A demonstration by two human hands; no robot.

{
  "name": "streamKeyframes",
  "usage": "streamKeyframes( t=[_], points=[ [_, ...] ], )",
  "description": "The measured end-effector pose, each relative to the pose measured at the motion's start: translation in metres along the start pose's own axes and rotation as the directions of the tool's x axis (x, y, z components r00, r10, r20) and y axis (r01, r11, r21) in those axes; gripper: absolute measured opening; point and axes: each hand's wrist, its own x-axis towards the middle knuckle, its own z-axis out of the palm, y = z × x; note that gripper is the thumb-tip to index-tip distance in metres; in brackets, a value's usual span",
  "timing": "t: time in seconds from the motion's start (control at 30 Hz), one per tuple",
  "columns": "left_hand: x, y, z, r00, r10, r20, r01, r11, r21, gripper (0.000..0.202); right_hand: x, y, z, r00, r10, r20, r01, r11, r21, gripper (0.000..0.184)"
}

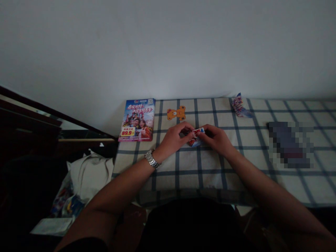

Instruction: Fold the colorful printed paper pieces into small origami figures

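Low over the middle of the checked cloth, both my hands pinch a small folded piece of printed paper (pixel 195 139), coloured red, white and blue. My left hand (pixel 178 134) grips its left side between thumb and fingers. From the other side, my right hand (pixel 216 138) has thumb and fingers closed on its upper right edge. Part of the paper is hidden by the fingers. Just beyond my left hand lies a flat brown teddy bear cutout (pixel 176 113). Further left is a pile of glossy flyers (pixel 138 120), the top one marked 89.9.
A crumpled or folded printed paper piece (pixel 239 105) stands near the wall. A dark, blurred-out flat object (pixel 291 145) lies on the checked cloth (pixel 244 157) at right. White bags (pixel 90 173) sit below the left edge, beside dark furniture (pixel 28 129).
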Motion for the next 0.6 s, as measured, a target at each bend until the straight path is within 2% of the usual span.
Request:
streamKeyframes(
  t=[0.23, 0.37, 0.5, 0.6],
  points=[
    [-0.0009, -0.0008, 0.0024, 1.000, 0.010, -0.010, -0.011, 0.985, -0.171, 0.024, -0.0010, -0.0029, -0.0017, 0.997, 0.061, -0.057, -0.055, 0.993, 0.101, 0.031],
    [0.0001, -0.0042, 0.0024, 0.998, -0.027, -0.056, 0.013, 0.970, -0.241, 0.028, -0.0014, -0.0043, -0.0022, 0.992, 0.090, -0.088, -0.078, 0.988, 0.134, 0.036],
    [0.0006, -0.0060, 0.0020, 0.999, -0.042, -0.009, 0.037, 0.947, -0.320, 0.032, -0.0020, -0.0066, -0.0031, 0.990, 0.097, -0.105, -0.076, 0.980, 0.186, 0.037],
    [0.0007, -0.0045, 0.0018, 0.996, -0.080, -0.036, 0.062, 0.935, -0.350, 0.031, -0.0025, -0.0064, -0.0033, 0.988, 0.101, -0.115, -0.078, 0.979, 0.190, 0.037]
  ],
)
